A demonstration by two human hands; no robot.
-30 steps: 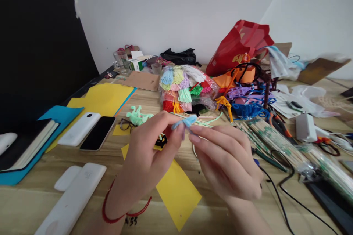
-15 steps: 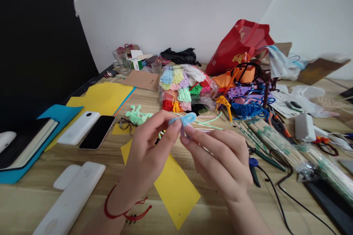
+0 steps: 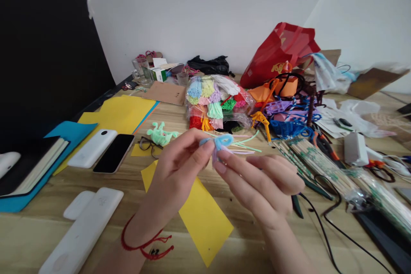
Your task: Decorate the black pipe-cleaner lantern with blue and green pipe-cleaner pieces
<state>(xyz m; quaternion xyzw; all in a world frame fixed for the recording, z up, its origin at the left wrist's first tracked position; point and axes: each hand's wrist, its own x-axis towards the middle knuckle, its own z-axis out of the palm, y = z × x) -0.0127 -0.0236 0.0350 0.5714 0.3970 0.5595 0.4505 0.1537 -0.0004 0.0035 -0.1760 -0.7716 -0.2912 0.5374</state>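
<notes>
A: We hold the blue pipe-cleaner loop (image 3: 222, 141) above the yellow paper strip (image 3: 202, 216); left hand (image 3: 178, 169) and right hand (image 3: 266, 184) both pinch it.
B: Best we keep pinches close, twist gently, we judge.

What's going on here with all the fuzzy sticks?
A person is holding a small light-blue pipe cleaner up over the wooden table, pinched between the fingertips of the left hand and the right hand. It is bent into a little loop. Under the hands lies a yellow paper strip. Behind them sit a green pipe-cleaner figure and a clear bag of colourful pipe cleaners.
</notes>
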